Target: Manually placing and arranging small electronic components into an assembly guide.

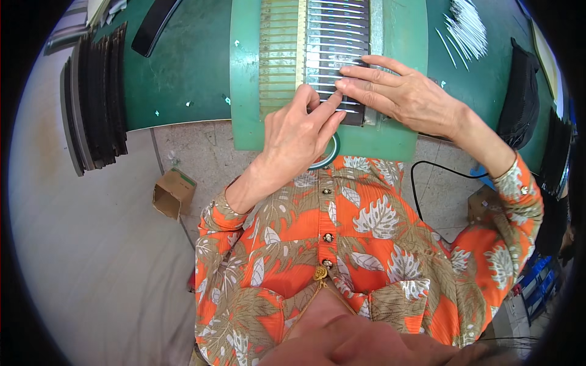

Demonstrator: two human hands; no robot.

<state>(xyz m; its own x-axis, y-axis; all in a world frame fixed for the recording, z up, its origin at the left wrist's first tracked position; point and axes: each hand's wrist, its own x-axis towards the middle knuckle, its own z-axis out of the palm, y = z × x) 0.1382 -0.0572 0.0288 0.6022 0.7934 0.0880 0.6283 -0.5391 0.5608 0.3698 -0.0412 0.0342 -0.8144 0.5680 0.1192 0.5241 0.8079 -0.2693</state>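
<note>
A slotted jig (279, 67) sits on a light green board (245, 91), with a dark strip (356, 116) along its right half. Thin white sticks (336, 32) lie in a row across that strip. My right hand (406, 94) rests on the strip's near part, fingers stretched out over the sticks. Close beside it, my left hand (299, 128) touches the near end of the row with its index finger and thumb extended and apart; its other fingers are curled. Whether a stick lies under its fingertips is hidden. A greenish bangle (335, 146) hangs by my left wrist.
Loose white sticks (467, 30) are heaped at the far right of the dark green table (177, 91). Stacked dark strips (101, 91) stand at the left, and a black bundle (519, 97) lies at the right. An opened cardboard box (174, 192) is on the floor.
</note>
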